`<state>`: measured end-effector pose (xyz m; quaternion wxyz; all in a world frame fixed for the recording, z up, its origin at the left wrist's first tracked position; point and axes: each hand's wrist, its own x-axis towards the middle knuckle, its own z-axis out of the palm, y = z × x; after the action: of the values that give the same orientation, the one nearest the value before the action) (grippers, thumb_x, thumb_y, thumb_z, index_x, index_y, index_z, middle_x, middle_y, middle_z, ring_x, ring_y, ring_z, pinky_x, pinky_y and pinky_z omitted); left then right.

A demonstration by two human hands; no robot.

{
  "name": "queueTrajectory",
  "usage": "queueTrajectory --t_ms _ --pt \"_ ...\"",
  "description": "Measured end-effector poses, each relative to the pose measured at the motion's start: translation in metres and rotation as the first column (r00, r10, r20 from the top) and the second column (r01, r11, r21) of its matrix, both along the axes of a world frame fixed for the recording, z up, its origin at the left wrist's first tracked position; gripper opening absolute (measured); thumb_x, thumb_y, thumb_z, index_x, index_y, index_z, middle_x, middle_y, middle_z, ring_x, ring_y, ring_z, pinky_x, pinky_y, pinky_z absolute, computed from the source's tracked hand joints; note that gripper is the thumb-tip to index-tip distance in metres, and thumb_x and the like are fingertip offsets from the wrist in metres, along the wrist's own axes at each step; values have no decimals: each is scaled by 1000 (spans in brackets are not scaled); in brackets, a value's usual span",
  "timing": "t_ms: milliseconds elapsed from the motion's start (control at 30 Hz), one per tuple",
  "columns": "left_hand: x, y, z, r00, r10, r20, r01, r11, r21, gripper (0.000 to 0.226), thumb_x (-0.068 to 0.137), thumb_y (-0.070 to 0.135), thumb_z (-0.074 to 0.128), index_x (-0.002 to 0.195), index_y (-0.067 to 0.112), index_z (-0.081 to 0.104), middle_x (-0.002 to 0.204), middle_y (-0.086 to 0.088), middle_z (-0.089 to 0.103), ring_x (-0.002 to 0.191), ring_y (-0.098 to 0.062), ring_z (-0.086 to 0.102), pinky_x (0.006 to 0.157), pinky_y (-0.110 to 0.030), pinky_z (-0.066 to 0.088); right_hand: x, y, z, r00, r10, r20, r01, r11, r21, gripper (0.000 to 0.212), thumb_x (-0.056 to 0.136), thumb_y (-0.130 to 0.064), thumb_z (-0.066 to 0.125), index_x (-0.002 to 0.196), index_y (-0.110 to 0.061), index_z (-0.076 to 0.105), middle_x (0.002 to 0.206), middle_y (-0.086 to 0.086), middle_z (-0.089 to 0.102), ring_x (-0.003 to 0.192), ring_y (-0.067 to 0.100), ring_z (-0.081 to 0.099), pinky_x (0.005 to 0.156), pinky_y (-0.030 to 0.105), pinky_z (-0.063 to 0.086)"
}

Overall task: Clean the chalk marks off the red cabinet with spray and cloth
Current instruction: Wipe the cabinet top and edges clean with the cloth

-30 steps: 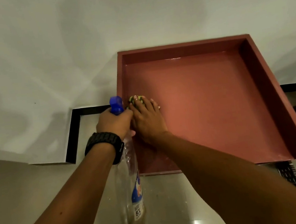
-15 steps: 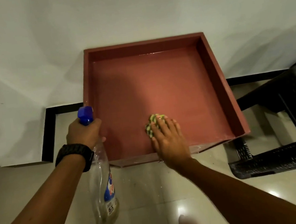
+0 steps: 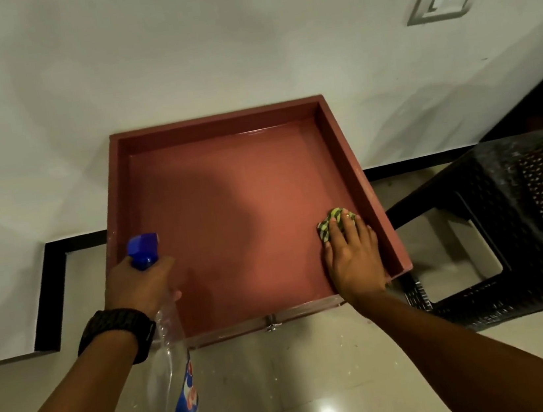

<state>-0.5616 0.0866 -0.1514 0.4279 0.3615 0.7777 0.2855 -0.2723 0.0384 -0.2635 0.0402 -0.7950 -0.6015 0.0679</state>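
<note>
Red wooden cabinet, by wall w/ rimmed top facing up, looks near done, no chalk visible: right hand flat on green checked cloth at right rim, left hand gripping clear blue-nozzle spray bottle.

One head-worn wide-angle view looks steeply down and forward from close above; the red cabinet fills mid-frame; both forearms enter from the lower corners; wall spans the top.
</note>
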Motion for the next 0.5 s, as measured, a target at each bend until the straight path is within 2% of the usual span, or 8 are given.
queueTrajectory --t_ms 133,233,267,367,433,500 --pt "8 19 -2 1000 -26 2 26 1000 16 14 81 21 66 76 21 53 76 -12 61 65 -29 65 77 -48 56 7 69 3 1000 24 -9 -23 999 42 48 100 -21 34 147 -10 30 152 15 32 140 36 27 114 50 24" --pt "11 31 -3 999 -41 29 41 999 9 17 81 21 66 74 23 51 72 -8 59 62 -25 65 81 -51 55 11 96 17 997 80 -7 -80 997 16 46 98 -11 40 144 -8 34 149 16 36 129 38 38 109 48 32" --pt "14 35 -2 999 -41 34 41 999 1 16 81 21 67 75 23 52 71 -8 59 60 -24 65 82 -52 55 14 93 24 992 122 -13 -122 992 40 48 95 -11 45 142 -8 36 148 16 39 127 38 40 108 46 34" --pt "20 42 0 999 -7 48 8 1000 -19 14 81 19 68 77 19 54 70 -8 59 57 -23 63 79 -50 56 28 56 49 976 217 0 -213 956 202 70 80 -14 69 142 -6 37 145 16 43 129 34 39 105 45 39" --pt "23 45 0 999 3 51 -2 1000 -30 13 80 19 68 77 18 55 71 -7 60 55 -21 62 73 -44 56 44 24 52 988 154 19 -153 942 298 61 84 -14 66 139 -2 42 141 18 46 126 33 41 102 44 41" --pt "24 47 -2 999 10 47 -9 999 -38 11 81 20 67 79 18 56 74 -6 62 54 -19 63 63 -36 55 54 -1 50 997 56 44 -65 972 226 53 91 -12 59 141 -3 41 144 20 44 126 38 44 103 47 42"
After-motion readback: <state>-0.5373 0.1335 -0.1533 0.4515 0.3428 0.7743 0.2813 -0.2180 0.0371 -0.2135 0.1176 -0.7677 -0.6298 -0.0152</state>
